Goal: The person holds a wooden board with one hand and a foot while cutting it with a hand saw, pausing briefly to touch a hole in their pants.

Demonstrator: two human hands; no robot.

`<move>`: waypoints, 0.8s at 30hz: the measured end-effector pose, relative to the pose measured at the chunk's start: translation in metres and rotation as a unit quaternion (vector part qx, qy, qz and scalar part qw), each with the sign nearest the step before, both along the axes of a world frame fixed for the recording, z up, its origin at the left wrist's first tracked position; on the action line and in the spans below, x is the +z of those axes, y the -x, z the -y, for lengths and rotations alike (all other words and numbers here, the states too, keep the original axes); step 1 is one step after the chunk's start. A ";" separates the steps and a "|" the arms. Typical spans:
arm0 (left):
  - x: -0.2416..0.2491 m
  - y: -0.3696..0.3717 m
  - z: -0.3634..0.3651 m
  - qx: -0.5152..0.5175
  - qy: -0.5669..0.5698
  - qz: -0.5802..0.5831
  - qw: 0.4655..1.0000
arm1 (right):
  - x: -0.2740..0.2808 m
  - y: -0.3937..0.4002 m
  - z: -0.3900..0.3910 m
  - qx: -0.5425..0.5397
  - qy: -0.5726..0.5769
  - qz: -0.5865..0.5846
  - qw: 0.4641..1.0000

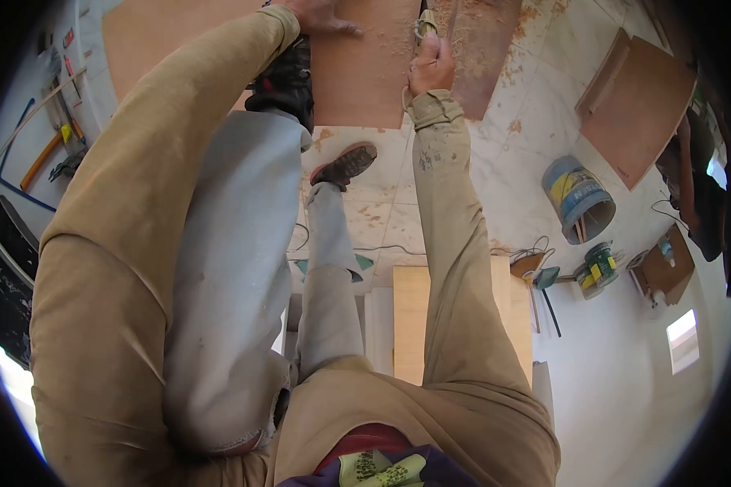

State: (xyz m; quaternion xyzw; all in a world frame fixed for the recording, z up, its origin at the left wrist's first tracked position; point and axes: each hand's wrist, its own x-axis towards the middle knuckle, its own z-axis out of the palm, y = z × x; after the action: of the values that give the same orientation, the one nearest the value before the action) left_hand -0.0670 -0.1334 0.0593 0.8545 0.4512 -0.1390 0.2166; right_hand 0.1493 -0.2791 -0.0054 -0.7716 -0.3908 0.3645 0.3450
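From my head, looking forward and down: my right hand has its grip wrapped around a pale handle, held out in line with my forearm, I'd judge so I can guide it straight. A pale loop circles there (cord or curled shaving, I can't tell which). The handle is over the right side of the brown board, where shavings lie thick. My left hand grasps nothing I can see; its fingers are spread low over the board, probably to steady it. My black boot seems planted on it too, likely as a weight.

Beyond the handle only a dark sliver shows before the upper edge cuts it off, so I can't name the tool. That edge also crops part of my left hand. My knee and boot cover some of the board, and my right hand hides whether the darker strip is a separate piece. Inside the bucket, the sticks are hard to make out.
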 end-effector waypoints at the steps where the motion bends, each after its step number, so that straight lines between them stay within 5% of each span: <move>1: 0.002 -0.002 0.005 0.004 0.009 -0.003 1.000 | 0.015 0.000 0.023 -0.004 0.013 -0.025 1.000; 3: 0.005 -0.002 0.000 0.005 0.016 -0.010 1.000 | 0.044 0.001 0.069 -0.013 0.040 -0.074 0.996; 6: 0.005 -0.002 -0.002 0.003 0.012 -0.012 1.000 | 0.172 0.007 0.152 -0.083 0.188 -0.147 0.968; 9: -0.002 0.000 -0.002 0.009 0.016 -0.002 1.000 | 0.158 0.002 0.144 -0.049 0.154 -0.109 0.981; 12: 0.000 -0.002 -0.002 0.013 0.022 0.002 1.000 | 0.039 0.005 0.020 0.004 -0.011 0.025 1.000; 16: 0.007 -0.001 -0.001 0.011 0.024 0.002 1.000 | 0.017 0.003 -0.005 0.008 0.014 0.025 1.000; 17: 0.005 0.000 -0.002 0.010 0.018 0.004 1.000 | 0.033 0.004 0.028 0.004 -0.020 0.029 0.999; 21: 0.004 0.000 -0.003 -0.003 0.019 -0.013 1.000 | 0.166 0.004 0.177 -0.055 0.153 -0.123 0.979; 24: -0.010 0.004 -0.001 0.006 0.002 0.031 0.999 | 0.142 0.007 0.134 -0.014 0.097 -0.058 0.993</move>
State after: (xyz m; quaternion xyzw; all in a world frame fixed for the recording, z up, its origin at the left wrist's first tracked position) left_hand -0.0710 -0.1320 0.0497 0.8551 0.4492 -0.1122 0.2334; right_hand 0.1428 -0.4129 0.1363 -0.7846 -0.3219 0.4397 0.2956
